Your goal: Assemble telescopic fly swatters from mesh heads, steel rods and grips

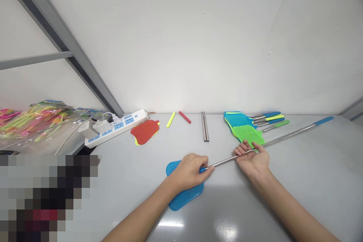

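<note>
A blue fly swatter point(185, 198) with an extended metal rod lies slantwise above the grey table. My left hand point(190, 172) covers part of its perforated head and grips the blue neck where the rod enters. Palm up, my right hand point(253, 159) has the rod point(286, 137) lying across it, with the fingers curled around it. The blue handle point(324, 120) sticks out at the far right end. Just beyond my right hand lies a pile of fly swatters, with a green head point(247, 137) on top of blue and yellow ones.
Two metal rods point(205, 126) lie in the middle back. Left of them are a red handle point(185, 117) and a yellow handle point(171, 120). A red swatter head point(145, 131) rests beside a white power strip point(116, 128). Bagged colourful items point(42, 124) are at far left.
</note>
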Tool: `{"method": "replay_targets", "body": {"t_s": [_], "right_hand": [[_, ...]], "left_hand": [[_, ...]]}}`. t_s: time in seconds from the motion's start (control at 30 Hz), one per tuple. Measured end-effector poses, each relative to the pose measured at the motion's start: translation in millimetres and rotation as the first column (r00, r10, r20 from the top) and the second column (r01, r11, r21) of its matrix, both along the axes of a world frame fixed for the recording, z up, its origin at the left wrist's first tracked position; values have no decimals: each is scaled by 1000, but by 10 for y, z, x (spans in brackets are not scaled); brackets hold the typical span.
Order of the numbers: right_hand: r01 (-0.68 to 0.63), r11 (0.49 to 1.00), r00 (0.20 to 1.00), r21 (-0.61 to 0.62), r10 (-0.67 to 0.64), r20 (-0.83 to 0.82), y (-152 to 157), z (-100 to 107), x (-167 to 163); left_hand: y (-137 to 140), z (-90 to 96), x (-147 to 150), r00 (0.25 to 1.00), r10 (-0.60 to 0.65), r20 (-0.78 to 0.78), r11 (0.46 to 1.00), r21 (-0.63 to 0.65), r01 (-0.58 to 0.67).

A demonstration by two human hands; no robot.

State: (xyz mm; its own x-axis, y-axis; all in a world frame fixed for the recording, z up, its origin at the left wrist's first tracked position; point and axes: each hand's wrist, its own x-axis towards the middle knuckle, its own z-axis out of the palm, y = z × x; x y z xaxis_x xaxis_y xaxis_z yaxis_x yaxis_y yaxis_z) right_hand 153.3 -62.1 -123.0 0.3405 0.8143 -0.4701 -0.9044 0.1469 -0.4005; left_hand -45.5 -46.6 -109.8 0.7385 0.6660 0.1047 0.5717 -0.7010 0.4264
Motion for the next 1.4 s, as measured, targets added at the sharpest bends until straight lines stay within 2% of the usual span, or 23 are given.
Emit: {"method": "replay_targets", "body": {"t_s": [0.13,0.3,0.53,1.4], "right_hand": [[42,999,997,16,-43,67,15,31,42],[129,992,989,7,-129,76,45,62,159],[163,986,979,38,-166,116,71,25,280],[135,989,990,-54,-132,43,108,9,236]], "left_hand": [[-1,-4,-1,1000,8,2,1000,-14,-8],[-6,16,-6,1000,3,-1,1000,-22,-3],[-19,27,-14,1000,10,-5,999,-38,-11],[-16,21,-19,1000,-14,23,1000,-25,14]]}}
